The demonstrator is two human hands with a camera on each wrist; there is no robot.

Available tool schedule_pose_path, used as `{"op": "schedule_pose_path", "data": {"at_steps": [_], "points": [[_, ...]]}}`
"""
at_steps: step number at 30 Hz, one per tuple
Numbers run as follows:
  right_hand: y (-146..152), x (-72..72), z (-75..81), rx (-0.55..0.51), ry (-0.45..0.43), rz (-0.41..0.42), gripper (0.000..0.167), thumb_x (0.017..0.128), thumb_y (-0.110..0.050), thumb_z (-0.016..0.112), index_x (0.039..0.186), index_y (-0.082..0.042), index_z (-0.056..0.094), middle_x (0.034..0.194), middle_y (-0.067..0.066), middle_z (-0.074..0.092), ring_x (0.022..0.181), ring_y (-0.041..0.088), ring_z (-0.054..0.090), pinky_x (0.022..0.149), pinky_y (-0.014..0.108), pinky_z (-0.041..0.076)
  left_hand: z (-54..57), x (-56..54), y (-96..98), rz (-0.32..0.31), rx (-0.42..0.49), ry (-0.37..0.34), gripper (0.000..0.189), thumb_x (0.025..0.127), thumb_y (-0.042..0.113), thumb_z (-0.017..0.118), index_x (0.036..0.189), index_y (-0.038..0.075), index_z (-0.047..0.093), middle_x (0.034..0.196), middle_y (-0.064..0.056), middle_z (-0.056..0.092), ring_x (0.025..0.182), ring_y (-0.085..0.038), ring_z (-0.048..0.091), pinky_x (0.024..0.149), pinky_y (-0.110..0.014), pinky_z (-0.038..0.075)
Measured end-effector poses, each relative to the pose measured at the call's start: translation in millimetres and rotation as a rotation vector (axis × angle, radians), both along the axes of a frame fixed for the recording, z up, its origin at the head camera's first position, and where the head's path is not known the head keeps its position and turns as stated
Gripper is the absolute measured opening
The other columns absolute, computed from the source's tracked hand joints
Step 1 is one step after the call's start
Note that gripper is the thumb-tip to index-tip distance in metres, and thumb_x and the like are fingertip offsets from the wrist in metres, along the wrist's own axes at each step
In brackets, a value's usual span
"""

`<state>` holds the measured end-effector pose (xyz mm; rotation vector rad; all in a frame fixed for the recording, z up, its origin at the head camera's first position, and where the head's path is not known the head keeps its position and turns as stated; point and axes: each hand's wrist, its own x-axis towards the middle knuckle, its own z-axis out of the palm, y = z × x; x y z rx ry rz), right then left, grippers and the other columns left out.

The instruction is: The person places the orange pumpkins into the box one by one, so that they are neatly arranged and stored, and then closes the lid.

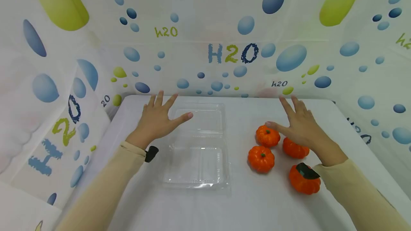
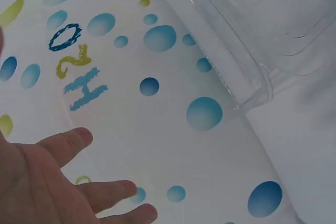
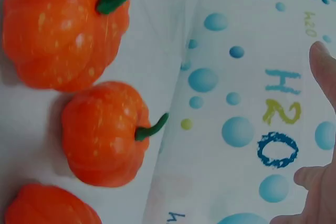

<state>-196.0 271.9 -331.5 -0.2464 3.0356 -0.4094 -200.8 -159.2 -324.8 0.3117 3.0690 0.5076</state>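
My left hand [image 1: 157, 118] spreads its fingers above the left side of a clear plastic clamshell box [image 1: 199, 142], which lies unfolded on the table. Nothing is in its grasp, and the left wrist view shows the bare fingers beside the box's edge [image 2: 236, 72]. Over on the right, my right hand [image 1: 300, 126] is likewise spread and holds nothing. Its thumb overlaps an orange toy pumpkin [image 1: 268, 136] in the head view. Below the palm sits a second pumpkin [image 1: 294, 149], partly covered. A third pumpkin [image 1: 260, 159] stands left of it, and another pumpkin [image 1: 305, 181] is near the wrist.
The white table [image 1: 250, 206] is backed by a cloth [image 1: 192, 20] printed with blue and green drops and lettering, which also hangs along both sides. A dark wrist piece [image 1: 151, 153] sticks out from the left sleeve.
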Motion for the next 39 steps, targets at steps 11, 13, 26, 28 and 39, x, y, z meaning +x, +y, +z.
{"op": "schedule_pose_path", "data": {"at_steps": [11,13,26,28,39], "points": [[-14,28.4,6.7,-0.298,0.04,0.064,0.101,0.095,-0.056,0.062,0.163,-0.03,-0.009,0.168,0.013,-0.012,0.15,0.05,0.005,0.101,0.081,0.021,-2.4,38.2,-38.8,0.024,0.246,-0.132,0.096,0.091,0.068,0.059,0.163,0.018,0.019,0.164,-0.023,0.02,0.147,-0.048,0.021,0.113,-0.067,0.024],[-17,34.2,6.7,-0.389,0.045,0.067,0.096,0.098,-0.051,0.06,0.163,-0.03,-0.007,0.168,0.012,-0.008,0.15,0.047,0.005,0.102,0.081,0.02,-5.4,44.4,-45.0,0.012,0.277,-0.129,0.093,0.092,0.066,0.06,0.163,0.02,0.02,0.164,-0.02,0.024,0.145,-0.048,0.027,0.111,-0.066,0.029],[-26,61.8,-3.7,-0.867,-0.017,-0.049,0.076,0.104,-0.034,0.055,0.164,-0.024,0.008,0.163,0.012,0.023,0.145,0.038,0.031,0.105,0.038,0.043,-28.7,63.1,-61.3,0.024,0.347,-0.203,0.088,0.09,0.06,0.067,0.16,0.021,0.031,0.16,-0.022,0.03,0.136,-0.047,0.044,0.099,-0.065,0.044],[-25,63.9,-6.6,-0.915,-0.072,-0.078,0.077,0.104,-0.037,0.055,0.164,-0.023,0.009,0.163,0.013,0.023,0.146,0.039,0.03,0.107,0.047,0.041,-32.3,63.4,-61.7,0.016,0.354,-0.216,0.087,0.09,0.058,0.069,0.16,0.02,0.033,0.16,-0.023,0.03,0.135,-0.048,0.045,0.099,-0.065,0.044],[-25,71.1,-36.6,-0.97,-0.254,-0.176,0.088,0.097,-0.038,0.068,0.162,-0.014,0.014,0.162,0.014,0.024,0.146,0.038,0.028,0.115,0.057,0.028,-49.3,65.2,-51.8,0.006,0.376,-0.307,0.086,0.085,0.047,0.08,0.156,0.017,0.04,0.155,-0.026,0.036,0.133,-0.048,0.047,0.094,-0.06,0.051]]}}
